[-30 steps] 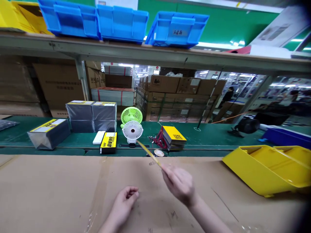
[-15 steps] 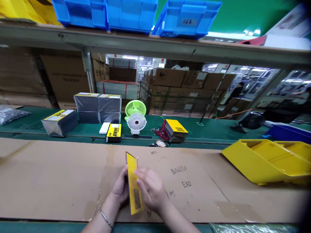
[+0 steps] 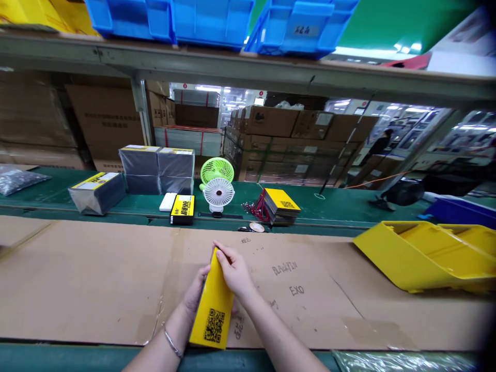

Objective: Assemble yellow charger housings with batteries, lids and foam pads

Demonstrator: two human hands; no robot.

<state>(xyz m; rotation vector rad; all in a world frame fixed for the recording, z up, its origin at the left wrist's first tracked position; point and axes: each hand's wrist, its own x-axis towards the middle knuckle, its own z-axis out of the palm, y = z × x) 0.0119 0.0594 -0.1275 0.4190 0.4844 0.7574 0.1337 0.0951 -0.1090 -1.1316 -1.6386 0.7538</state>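
Observation:
A flat yellow card (image 3: 212,294) with a printed QR code near its lower end is held tilted above the cardboard sheet. My left hand (image 3: 195,289) grips its left edge from behind, most of the fingers hidden by the card. At the card's top, my right hand (image 3: 232,268) pinches the upper right corner, thumb on the yellow face. Beyond them, a stack of similar yellow cards (image 3: 282,199) lies on the green table with red cords (image 3: 260,208) beside it.
Brown cardboard (image 3: 96,279) covers the near work surface. A yellow bin (image 3: 418,263) stands at the right. Behind are a white fan (image 3: 218,192), a green fan (image 3: 222,168), a black-and-yellow box (image 3: 183,209) and wrapped grey blocks (image 3: 96,192). Blue bins (image 3: 211,23) sit on the shelf overhead.
The yellow card has turned to show more of its face and QR code. My right hand has moved up from its middle to the top corner.

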